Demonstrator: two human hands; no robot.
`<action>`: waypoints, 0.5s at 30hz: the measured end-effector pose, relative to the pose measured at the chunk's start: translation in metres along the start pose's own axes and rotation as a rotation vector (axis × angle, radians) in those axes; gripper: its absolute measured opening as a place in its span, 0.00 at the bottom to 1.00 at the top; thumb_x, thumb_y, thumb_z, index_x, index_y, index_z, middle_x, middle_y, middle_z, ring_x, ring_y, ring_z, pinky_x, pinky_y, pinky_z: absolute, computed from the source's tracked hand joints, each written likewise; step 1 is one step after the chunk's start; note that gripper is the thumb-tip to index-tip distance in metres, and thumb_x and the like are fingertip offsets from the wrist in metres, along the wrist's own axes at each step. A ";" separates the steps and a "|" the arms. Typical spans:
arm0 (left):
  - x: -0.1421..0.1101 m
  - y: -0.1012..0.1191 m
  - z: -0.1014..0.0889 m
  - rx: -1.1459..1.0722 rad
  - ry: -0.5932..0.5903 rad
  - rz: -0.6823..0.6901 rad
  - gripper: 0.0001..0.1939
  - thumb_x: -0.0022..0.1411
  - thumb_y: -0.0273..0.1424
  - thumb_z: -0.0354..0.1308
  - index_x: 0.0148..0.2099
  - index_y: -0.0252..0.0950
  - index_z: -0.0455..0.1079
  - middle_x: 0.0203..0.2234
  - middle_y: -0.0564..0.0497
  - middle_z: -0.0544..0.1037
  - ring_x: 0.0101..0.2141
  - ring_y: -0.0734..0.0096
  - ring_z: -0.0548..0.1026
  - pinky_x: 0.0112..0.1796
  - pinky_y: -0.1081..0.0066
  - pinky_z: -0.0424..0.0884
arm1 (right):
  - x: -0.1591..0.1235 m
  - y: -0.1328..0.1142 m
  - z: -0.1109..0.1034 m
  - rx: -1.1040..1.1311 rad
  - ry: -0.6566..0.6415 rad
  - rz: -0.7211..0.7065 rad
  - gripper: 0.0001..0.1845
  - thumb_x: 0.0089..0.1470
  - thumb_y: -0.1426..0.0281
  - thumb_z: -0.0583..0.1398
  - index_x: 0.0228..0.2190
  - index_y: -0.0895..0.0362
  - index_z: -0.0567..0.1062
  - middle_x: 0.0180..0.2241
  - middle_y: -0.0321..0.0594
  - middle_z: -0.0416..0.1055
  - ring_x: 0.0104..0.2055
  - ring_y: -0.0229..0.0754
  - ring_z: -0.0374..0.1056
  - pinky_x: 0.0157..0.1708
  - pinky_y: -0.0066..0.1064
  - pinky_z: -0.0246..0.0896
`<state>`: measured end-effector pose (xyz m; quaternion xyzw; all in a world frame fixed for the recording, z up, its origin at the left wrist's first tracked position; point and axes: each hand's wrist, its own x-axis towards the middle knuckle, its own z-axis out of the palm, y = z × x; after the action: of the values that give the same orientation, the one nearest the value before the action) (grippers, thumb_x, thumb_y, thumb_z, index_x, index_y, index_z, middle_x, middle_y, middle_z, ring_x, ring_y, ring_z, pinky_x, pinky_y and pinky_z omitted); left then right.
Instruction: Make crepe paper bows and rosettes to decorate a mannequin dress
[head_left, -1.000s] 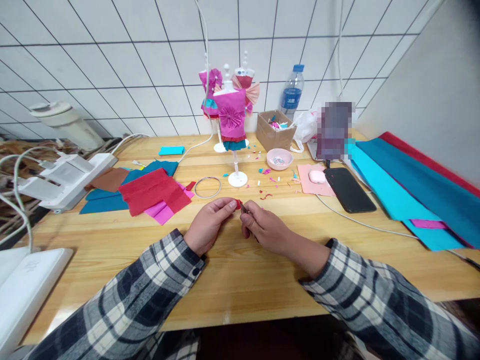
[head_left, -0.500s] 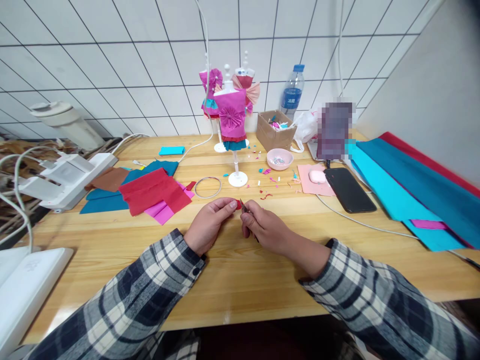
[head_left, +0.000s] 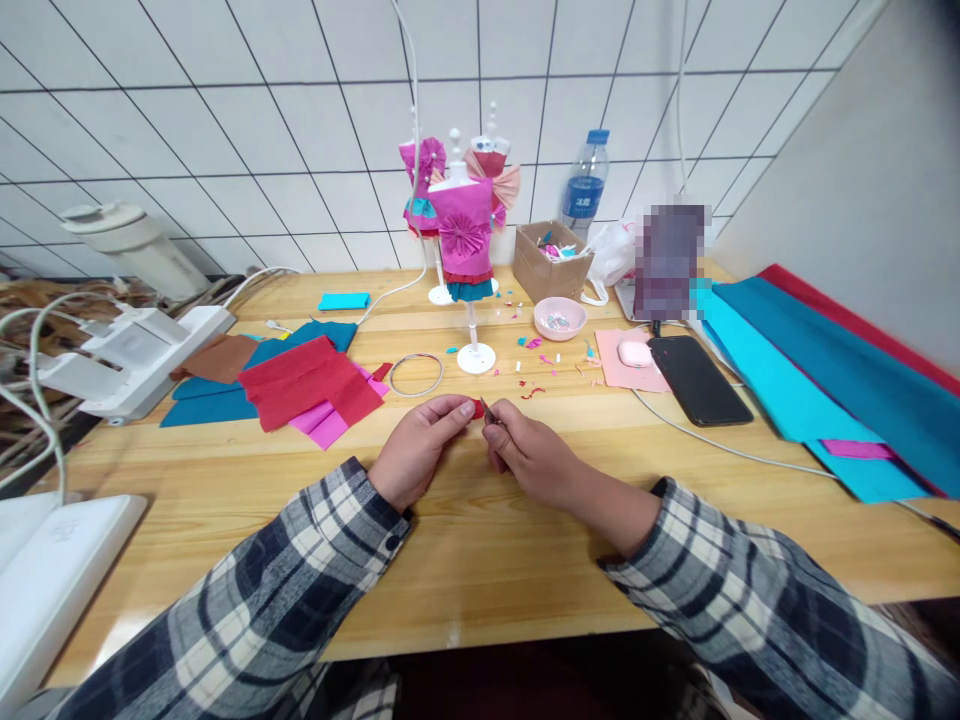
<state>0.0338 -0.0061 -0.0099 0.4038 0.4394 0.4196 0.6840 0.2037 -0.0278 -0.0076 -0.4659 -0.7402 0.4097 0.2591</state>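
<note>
Both of my hands meet low over the wooden table, just in front of me. My left hand pinches a tiny red paper scrap between thumb and fingertips. My right hand is closed around a small dark-tipped tool whose point touches the scrap; I cannot make out what tool it is. Behind the hands stands a white mannequin stand dressed in a pink paper dress, with two more dressed stands behind it.
Red, pink and teal paper sheets lie at the left by a wire ring. A pink bowl, cardboard box, water bottle, black phone and large teal sheets fill the right. White devices sit at far left.
</note>
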 end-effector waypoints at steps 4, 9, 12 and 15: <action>0.000 0.000 0.000 -0.004 0.005 -0.007 0.11 0.52 0.36 0.67 0.35 0.35 0.74 0.30 0.52 0.78 0.33 0.72 0.73 0.41 0.70 0.65 | 0.000 0.000 -0.001 0.002 0.004 0.006 0.09 0.63 0.63 0.45 0.31 0.52 0.55 0.23 0.31 0.64 0.27 0.39 0.63 0.32 0.31 0.56; 0.001 -0.001 0.000 0.003 0.013 0.005 0.11 0.51 0.36 0.67 0.35 0.35 0.74 0.30 0.53 0.77 0.33 0.73 0.72 0.40 0.71 0.65 | 0.000 0.000 0.001 0.022 0.009 0.000 0.09 0.64 0.65 0.45 0.30 0.52 0.55 0.21 0.30 0.62 0.25 0.38 0.61 0.31 0.30 0.55; 0.001 0.000 0.000 -0.001 0.032 0.007 0.11 0.50 0.36 0.67 0.34 0.35 0.75 0.29 0.53 0.77 0.33 0.73 0.71 0.40 0.72 0.64 | 0.001 0.001 0.002 0.027 0.006 0.009 0.09 0.64 0.64 0.45 0.31 0.52 0.56 0.21 0.29 0.63 0.25 0.38 0.62 0.30 0.30 0.55; 0.000 0.001 0.002 -0.019 0.054 0.009 0.11 0.49 0.36 0.68 0.33 0.35 0.75 0.28 0.54 0.76 0.32 0.74 0.70 0.39 0.73 0.63 | 0.003 0.005 -0.003 -0.012 0.065 0.034 0.10 0.63 0.61 0.45 0.33 0.53 0.59 0.25 0.33 0.66 0.29 0.40 0.63 0.31 0.30 0.55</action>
<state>0.0355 -0.0061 -0.0085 0.3876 0.4517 0.4375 0.6740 0.2073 -0.0230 -0.0105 -0.4930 -0.7258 0.3943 0.2733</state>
